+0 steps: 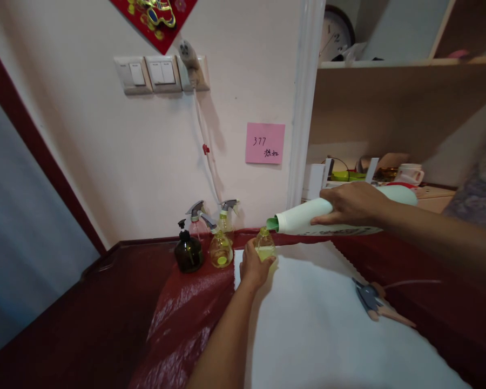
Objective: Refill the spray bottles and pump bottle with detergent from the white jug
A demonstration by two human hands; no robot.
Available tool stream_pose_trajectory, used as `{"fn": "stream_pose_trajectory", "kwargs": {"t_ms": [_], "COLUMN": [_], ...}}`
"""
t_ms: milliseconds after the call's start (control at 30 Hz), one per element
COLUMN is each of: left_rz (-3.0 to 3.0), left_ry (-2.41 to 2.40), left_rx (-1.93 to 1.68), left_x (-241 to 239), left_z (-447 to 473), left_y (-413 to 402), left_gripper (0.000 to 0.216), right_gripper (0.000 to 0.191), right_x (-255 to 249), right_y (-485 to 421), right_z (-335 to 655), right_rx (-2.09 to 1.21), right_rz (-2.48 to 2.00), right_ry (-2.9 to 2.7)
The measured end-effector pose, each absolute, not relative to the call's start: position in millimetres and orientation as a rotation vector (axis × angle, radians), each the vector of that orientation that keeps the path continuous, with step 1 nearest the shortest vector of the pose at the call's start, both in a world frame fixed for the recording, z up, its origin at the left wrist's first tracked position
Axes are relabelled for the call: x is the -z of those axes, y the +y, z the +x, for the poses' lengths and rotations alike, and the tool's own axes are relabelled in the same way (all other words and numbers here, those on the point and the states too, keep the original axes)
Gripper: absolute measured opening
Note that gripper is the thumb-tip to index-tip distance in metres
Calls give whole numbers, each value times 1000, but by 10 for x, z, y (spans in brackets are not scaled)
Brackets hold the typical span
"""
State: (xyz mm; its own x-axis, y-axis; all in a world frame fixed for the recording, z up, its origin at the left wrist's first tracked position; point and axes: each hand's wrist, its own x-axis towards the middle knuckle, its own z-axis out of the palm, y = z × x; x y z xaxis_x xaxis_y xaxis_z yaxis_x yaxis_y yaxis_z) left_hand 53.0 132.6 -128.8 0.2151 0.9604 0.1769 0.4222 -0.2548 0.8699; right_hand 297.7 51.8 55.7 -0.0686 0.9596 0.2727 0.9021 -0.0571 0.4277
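My left hand [254,266] is wrapped round a small clear yellow bottle [264,250] without a spray head, standing upright on a white cloth [308,324]. Pale liquid shows inside it. My right hand [350,204] grips a large pale green bottle [303,215], tilted nearly level. Its green spout [272,224] is right at the small bottle's mouth; whether liquid is flowing I cannot make out. A grey and peach spray head [372,298] with a thin tube lies on the right side of the cloth.
Left of the cloth stand a dark pump bottle [188,253], yellow spray bottles [221,249] and a pink spray bottle [197,226]. Behind them, a white cord [204,140] hangs from a wall socket. Shelves [389,65] with a clock and household items are at the right.
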Motion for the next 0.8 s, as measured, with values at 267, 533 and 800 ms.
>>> {"fn": "stream_pose_trajectory", "kwargs": {"t_ms": [267,533,800], "left_rz": [1810,1815,1811], "left_ry": [1279,1287,1292], "left_rx": [-992,-984,-980], "left_x": [1295,1303,1316], "left_z": [528,529,531], "left_y": [1332,1339,1351], "left_gripper": [64,62,62], "right_gripper": [58,57,57], "right_x": [-558,-555,-567], "right_y": [521,525,522], "right_z": [2969,2967,2953], "right_rx": [-792,-796,-784], "right_rz": [2059,2059,2059], "right_ry": [2062,2072,2073]}}
